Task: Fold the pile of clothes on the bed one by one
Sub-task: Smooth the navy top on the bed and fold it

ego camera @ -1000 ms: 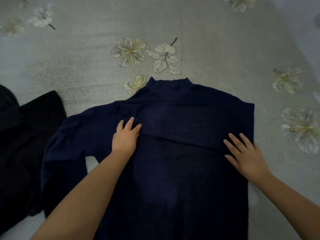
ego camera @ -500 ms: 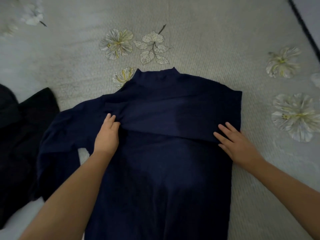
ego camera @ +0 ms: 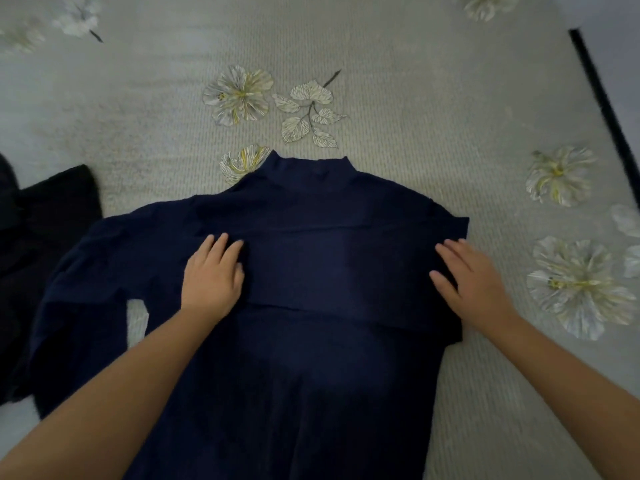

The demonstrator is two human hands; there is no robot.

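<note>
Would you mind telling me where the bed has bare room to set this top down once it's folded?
Bare bedspread lies beyond the navy top, past its collar, and along its right side toward the bed's edge. The left is crowded: the black clothes border the top's spread sleeve.

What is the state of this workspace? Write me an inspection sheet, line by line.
Surface: pale ribbed bedspread printed with white flowers.
Job's things: navy top lies flat, collar away from the person; one sleeve is folded across the chest, the other sleeve is spread out at the left. A black garment lies at the left edge, unfolded.
Clutter: nothing seen.
Grips: left hand rests flat on the end of the folded sleeve; right hand rests flat on the top's right edge; neither grips cloth.
Cables: nothing seen.
Surroundings: a dark strip runs along the bed's upper right.
</note>
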